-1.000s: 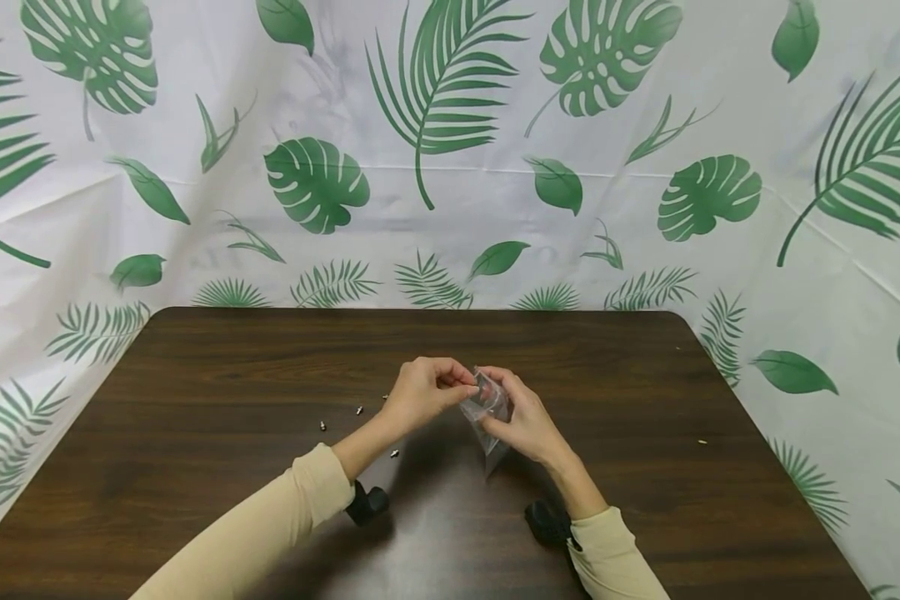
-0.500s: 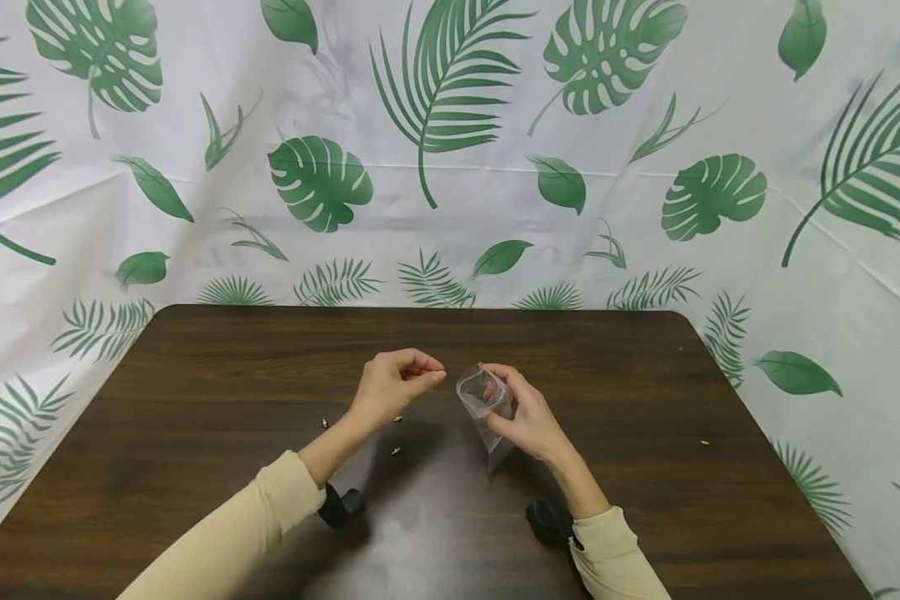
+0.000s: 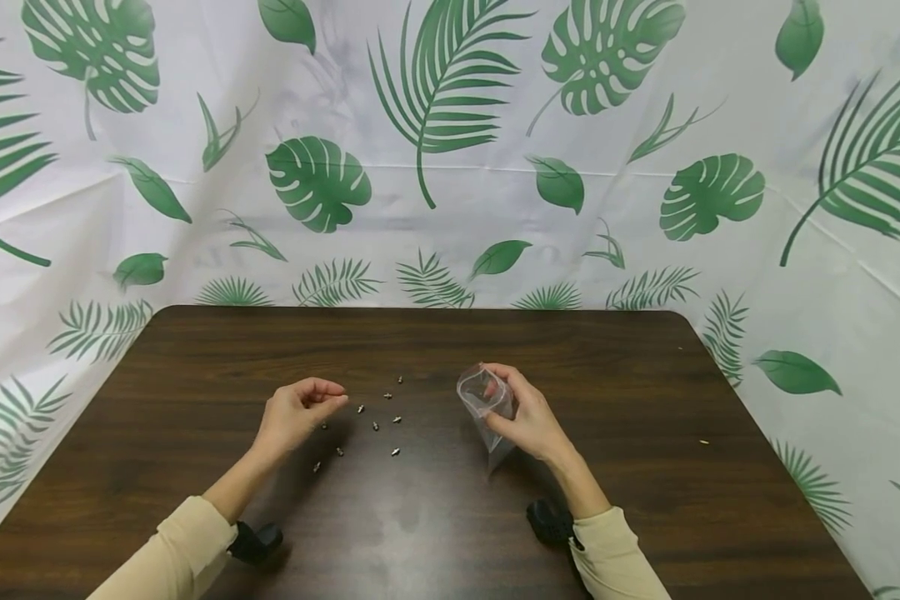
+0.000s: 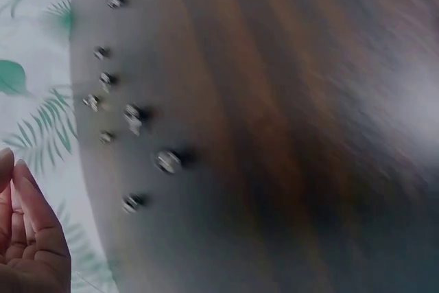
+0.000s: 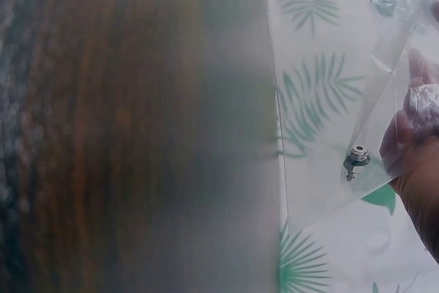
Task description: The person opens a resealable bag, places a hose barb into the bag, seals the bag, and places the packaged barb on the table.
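Observation:
My right hand (image 3: 527,423) grips a clear plastic bag (image 3: 489,408), its mouth spread and facing up. Through the bag's wall in the right wrist view, a small metal fitting (image 5: 356,160) with a ridged end lies near the lower corner. My left hand (image 3: 291,423) is over the left part of the table, thumb and fingertips close together, with nothing seen between them. Several similar metal fittings lie scattered to its right and below, one metal fitting (image 3: 376,427) near the group's middle. The left wrist view shows them too, a nearer fitting (image 4: 168,161) among them.
The dark wooden table (image 3: 607,358) reaches back to a white cloth (image 3: 480,225) printed with green leaves. A tiny yellowish piece (image 3: 703,442) lies at the right. Black wrist devices (image 3: 258,543) hang under both forearms.
My left hand has withdrawn from the bag's mouth and moved left, past the scattered fittings, uncovering several of them. The right hand and the bag stay nearly still.

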### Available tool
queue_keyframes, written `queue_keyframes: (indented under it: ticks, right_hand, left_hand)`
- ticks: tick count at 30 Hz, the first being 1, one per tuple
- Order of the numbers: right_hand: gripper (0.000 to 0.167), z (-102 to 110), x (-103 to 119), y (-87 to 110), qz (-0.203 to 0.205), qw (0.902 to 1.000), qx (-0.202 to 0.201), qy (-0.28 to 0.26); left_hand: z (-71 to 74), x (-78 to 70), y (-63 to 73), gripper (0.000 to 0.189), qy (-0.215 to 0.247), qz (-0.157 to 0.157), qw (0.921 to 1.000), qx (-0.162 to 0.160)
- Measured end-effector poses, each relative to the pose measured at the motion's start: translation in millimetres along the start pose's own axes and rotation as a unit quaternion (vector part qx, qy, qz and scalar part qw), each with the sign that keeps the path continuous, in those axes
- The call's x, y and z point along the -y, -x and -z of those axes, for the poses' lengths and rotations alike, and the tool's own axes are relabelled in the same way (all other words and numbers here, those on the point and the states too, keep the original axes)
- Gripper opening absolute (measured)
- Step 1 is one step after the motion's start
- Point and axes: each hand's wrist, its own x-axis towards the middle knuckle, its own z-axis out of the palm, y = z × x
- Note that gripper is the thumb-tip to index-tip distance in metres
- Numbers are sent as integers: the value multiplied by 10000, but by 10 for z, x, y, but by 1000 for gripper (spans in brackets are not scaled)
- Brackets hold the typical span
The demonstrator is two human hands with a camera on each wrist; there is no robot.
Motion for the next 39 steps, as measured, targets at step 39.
queue_keyframes:
  ticks: [39]
  right_hand:
    - [60,-71,-407,-2,255,9994,-219,-94]
  left_hand:
    - [47,397,37,14,-1261,117,9913,371]
